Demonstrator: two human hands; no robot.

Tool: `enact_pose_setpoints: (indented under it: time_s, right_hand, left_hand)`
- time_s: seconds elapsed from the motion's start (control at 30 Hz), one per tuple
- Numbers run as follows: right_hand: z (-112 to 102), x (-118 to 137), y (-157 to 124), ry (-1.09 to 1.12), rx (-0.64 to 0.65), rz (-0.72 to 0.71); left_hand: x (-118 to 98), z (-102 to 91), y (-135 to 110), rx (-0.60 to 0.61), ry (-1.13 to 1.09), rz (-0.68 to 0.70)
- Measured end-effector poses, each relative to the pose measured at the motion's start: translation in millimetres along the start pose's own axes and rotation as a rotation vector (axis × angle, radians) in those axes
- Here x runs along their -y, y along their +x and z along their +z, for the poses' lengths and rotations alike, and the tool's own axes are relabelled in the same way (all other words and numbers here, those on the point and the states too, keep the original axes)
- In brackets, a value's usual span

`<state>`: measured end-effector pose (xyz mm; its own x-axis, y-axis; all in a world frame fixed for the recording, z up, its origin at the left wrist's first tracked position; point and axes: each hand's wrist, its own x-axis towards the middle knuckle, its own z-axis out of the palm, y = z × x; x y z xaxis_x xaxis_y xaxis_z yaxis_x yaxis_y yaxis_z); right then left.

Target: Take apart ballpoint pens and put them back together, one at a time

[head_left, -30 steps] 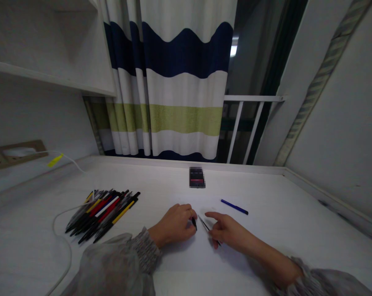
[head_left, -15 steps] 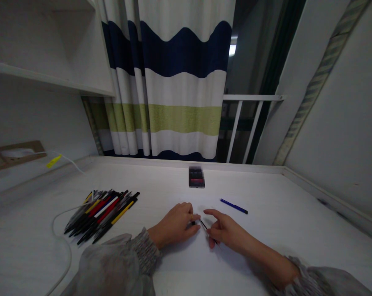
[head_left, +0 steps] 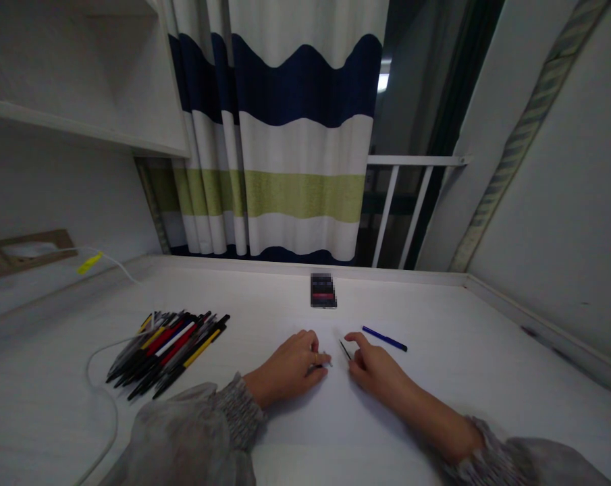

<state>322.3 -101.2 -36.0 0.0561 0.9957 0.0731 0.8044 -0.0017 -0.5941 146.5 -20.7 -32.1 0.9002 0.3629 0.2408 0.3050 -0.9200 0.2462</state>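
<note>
Hands near each other, apart

The left hand (head_left: 296, 364) reaches toward two o'clock, thumb and index finger extended at three. The right hand (head_left: 373, 364) reaches toward ten, index finger pointing at nine, other fingers curled.

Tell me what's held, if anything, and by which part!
Right hand holds a thin, straight, dark rod by its nearer part. Left hand: too hidden to tell.

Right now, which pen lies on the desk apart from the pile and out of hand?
The blue pen just beyond the right hand: it lies alone, while the pile at left is many pens heaped together.
</note>
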Motion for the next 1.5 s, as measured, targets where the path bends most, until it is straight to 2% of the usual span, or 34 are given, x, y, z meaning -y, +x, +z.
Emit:
enact_pose_setpoints:
  time_s: [0.1, 0.27, 0.4, 0.53, 0.73, 0.9, 1.1, 1.2, 1.3, 1.43, 1.5]
  right_hand:
    - [2, 0, -1, -0.213, 0.030, -0.006]
    - [1, 5, -3, -0.337, 0.070, 0.028]
    - [-6, 0, 1, -0.382, -0.023, 0.017]
    - [-14, -13, 11, -0.474, -0.154, -0.093]
    - [-11, -20, 19, -0.559, -0.088, -0.201]
    - [-11, -12, 17, -0.586, -0.103, -0.116]
    - [-16, -7, 10, -0.384, -0.028, 0.081]
    - [-18, -7, 9, -0.332, 0.002, 0.117]
    - [-23, -12, 11, -0.365, -0.043, 0.119]
    - [-36, -27, 16, -0.530, -0.160, 0.119]
    - [-40, -32, 17, -0.579, -0.173, 0.134]
  left_hand:
    - [0, -0.1, 0, 0.007, -0.014, -0.006]
    - [-1, -1.8, 0, 0.031, -0.035, -0.013]
    - [-2, -2.6, 0, 0.034, -0.048, -0.015]
    - [-2, -1.6, 0, 0.029, -0.055, -0.023]
    - [-2, -1.3, 0, 0.049, -0.059, -0.036]
    - [-1, -0.9, 0, 0.054, -0.056, -0.027]
    - [-2, 0.0, 0, 0.057, -0.066, -0.032]
    - [-1, 0.7, 0, 0.057, -0.075, -0.025]
    - [0, 1.5, 0, 0.042, -0.081, -0.024]
    - [3, 3.9, 0, 0.028, -0.073, -0.037]
    - [5, 6.2, 0, 0.017, -0.061, -0.059]
